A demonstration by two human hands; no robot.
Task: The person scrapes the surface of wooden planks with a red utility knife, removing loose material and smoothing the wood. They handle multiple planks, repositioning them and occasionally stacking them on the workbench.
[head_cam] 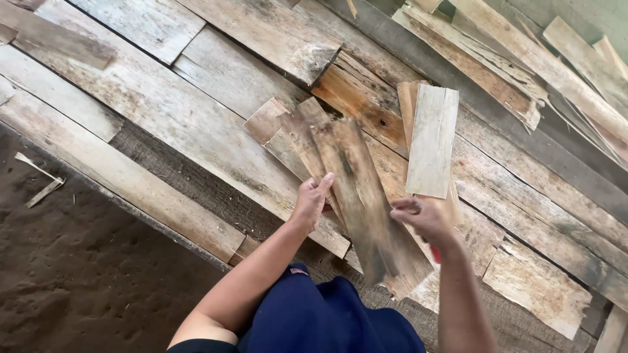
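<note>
Left hand (311, 202) grip grasping dark plank (366, 202); right hand (425, 219) grip grasping pale board (432, 140) (upright).

Both bare forearms are seen entering from the lower edge, from about six o'clock, and are directed upward toward twelve; the left hand (313, 204) is placed left of centre, its wrist bent slightly, its thumb raised toward one o'clock and its fingers curled in a grip; the right hand (422, 217) is set toward three o'clock of the left, at nearly the same height, its fingers bent and pinched toward nine o'clock; the two hands are kept apart.
</note>
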